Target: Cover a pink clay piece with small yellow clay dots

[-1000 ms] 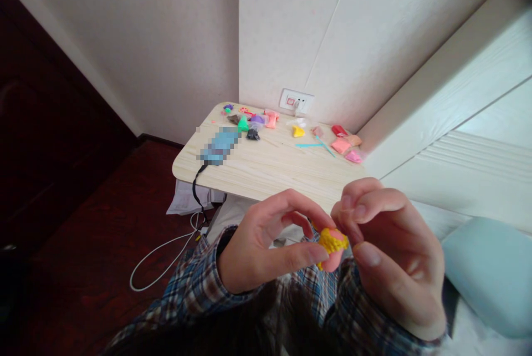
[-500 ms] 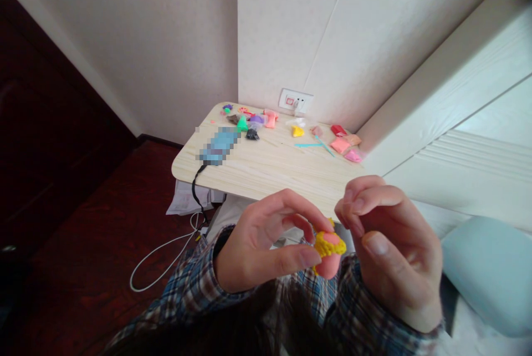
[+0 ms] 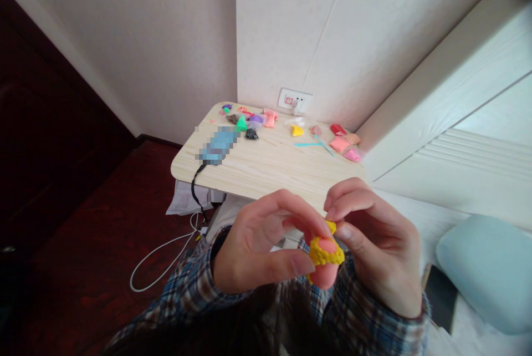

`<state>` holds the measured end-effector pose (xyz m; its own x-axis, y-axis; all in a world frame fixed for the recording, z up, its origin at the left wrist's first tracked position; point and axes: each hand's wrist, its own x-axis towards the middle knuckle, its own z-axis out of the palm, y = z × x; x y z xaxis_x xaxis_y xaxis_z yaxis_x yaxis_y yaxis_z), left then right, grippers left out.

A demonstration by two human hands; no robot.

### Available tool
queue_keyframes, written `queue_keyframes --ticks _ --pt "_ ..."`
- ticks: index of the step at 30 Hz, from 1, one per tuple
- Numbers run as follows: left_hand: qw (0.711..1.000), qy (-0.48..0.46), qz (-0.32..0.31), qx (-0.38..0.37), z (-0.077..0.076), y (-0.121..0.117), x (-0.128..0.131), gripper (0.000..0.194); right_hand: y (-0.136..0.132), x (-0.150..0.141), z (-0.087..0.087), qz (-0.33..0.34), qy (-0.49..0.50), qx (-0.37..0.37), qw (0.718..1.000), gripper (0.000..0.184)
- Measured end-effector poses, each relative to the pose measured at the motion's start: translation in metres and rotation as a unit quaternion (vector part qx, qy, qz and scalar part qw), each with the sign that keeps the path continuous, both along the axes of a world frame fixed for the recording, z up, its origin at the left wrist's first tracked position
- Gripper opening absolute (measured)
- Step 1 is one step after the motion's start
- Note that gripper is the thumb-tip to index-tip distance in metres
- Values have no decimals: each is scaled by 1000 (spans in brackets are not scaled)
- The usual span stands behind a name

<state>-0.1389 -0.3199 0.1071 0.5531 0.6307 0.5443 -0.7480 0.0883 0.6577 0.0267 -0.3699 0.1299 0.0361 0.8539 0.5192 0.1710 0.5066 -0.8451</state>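
Note:
Between its thumb and index finger, my left hand grips a small clay figure, a smooth pink lump with a bumpy yellow clay band around it. My right hand has its thumb and fingertips pinched on a piece of yellow clay at the figure's upper edge. I cannot tell whether that piece is joined to the figure. Both hands are above my lap, in front of the table. The figure's left side is hidden behind my left fingers.
Several bags of coloured clay, including a yellow one and a pink one, lie on the pale table. Light-blue sticks lie near them. A blurred-out device trails a black cable. A pale blue rounded object stands at right.
My right hand has moved left and its fingertips have come onto the yellow clay at the figure's top. My left hand still holds the figure, now slightly lower.

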Motion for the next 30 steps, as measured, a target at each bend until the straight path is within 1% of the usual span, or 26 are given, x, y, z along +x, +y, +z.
queue_keyframes --ticks 5,11,14,20,24,28,30 --pt "1000 8 3 0 0 1 0 22 1 -1 0 0 13 6 1000 4" --pt "1000 18 -12 -9 -4 0 0 26 0 2 -4 7 19 25 999 7" --pt "1000 8 -18 -11 -5 0 1 29 -1 1 -4 -6 18 32 999 8" --pt "999 27 2 -17 -1 -1 1 22 0 -3 -2 -3 17 21 1000 10" --pt "1000 17 -2 -17 -1 0 0 19 0 -2 -4 -16 30 24 999 8" --pt "1000 15 -2 -3 -2 2 -1 19 -2 0 -6 -25 33 14 999 7" --pt "1000 18 1 -10 -2 2 -1 19 -2 0 -5 -23 30 6 999 7"
